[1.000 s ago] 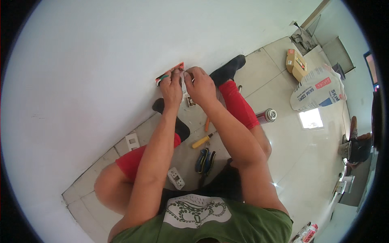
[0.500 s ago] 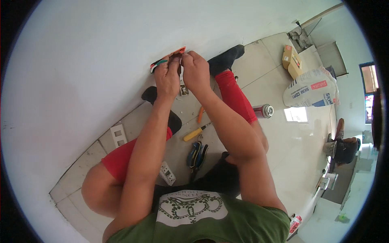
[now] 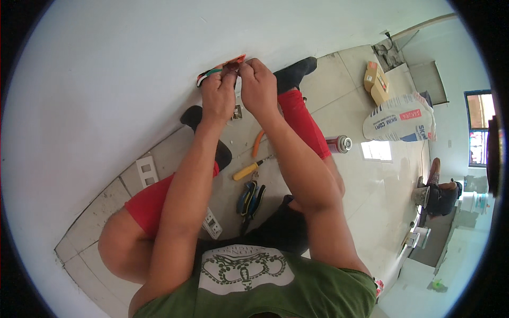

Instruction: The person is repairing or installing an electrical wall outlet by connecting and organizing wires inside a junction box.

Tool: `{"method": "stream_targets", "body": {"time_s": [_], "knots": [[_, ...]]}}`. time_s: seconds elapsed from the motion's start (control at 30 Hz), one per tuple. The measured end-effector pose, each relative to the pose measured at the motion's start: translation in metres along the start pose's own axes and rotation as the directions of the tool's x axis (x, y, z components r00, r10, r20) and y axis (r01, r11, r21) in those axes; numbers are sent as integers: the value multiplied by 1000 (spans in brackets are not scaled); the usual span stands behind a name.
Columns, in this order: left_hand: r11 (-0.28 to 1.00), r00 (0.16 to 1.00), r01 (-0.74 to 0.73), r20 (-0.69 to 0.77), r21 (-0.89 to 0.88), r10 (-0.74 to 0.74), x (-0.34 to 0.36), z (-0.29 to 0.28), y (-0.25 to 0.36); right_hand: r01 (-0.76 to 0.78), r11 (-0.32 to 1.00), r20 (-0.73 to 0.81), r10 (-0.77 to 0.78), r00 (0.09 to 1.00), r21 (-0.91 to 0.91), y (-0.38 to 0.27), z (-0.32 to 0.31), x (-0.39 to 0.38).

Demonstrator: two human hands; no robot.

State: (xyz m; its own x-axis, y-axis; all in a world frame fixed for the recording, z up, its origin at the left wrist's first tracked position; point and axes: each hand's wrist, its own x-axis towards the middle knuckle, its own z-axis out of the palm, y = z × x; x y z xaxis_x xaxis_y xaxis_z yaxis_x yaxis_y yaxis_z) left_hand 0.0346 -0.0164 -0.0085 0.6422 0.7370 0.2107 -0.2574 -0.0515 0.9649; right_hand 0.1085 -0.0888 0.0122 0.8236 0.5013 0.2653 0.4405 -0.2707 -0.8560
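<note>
An orange electrical box (image 3: 241,59) is set low in the white wall, with a green wire (image 3: 213,72) and a white wire coming out at its left end. My left hand (image 3: 219,98) is closed at the mouth of the box, its fingertips beside the wires. Right next to it my right hand (image 3: 257,87) pinches at the box's right end, thumb and finger pressed together. What the fingertips of either hand hold is hidden or too small to make out. Below the hands, a small metal-backed socket (image 3: 237,112) lies on the floor, partly behind my left wrist.
Between my legs lie a yellow-handled screwdriver (image 3: 246,171), an orange-handled tool (image 3: 257,143), blue-and-black pliers (image 3: 246,199) and a white outlet (image 3: 212,225). A white faceplate (image 3: 147,170) is by the wall. Rightward are a can (image 3: 339,144), a sack (image 3: 400,119), a carton (image 3: 376,84) and another person (image 3: 442,197).
The view has shifted slightly, so the floor things appear a little further left. Both hands stay at the box, with small finger movements; my left fingertips sit slightly lower, showing more of the wires.
</note>
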Motion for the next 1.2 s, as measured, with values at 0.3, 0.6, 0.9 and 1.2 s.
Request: {"method": "stream_targets", "body": {"time_s": [0.3,0.6,0.9,1.2], "knots": [[996,999,1,-42,93,3,0,2,-10,-403,832,198,352,915,382,8,-23,-41],[944,971,-186,-96,272,219,22,-2,-35,-273,592,421,765,488,-758,82,-64,-199],[978,998,-43,57,202,32,23,-15,-26,-202,609,427,720,547,-767,88,-40,-187],[994,991,-89,-89,70,95,-7,15,-14,-191,623,396,674,624,-759,98,-37,-191]]}}
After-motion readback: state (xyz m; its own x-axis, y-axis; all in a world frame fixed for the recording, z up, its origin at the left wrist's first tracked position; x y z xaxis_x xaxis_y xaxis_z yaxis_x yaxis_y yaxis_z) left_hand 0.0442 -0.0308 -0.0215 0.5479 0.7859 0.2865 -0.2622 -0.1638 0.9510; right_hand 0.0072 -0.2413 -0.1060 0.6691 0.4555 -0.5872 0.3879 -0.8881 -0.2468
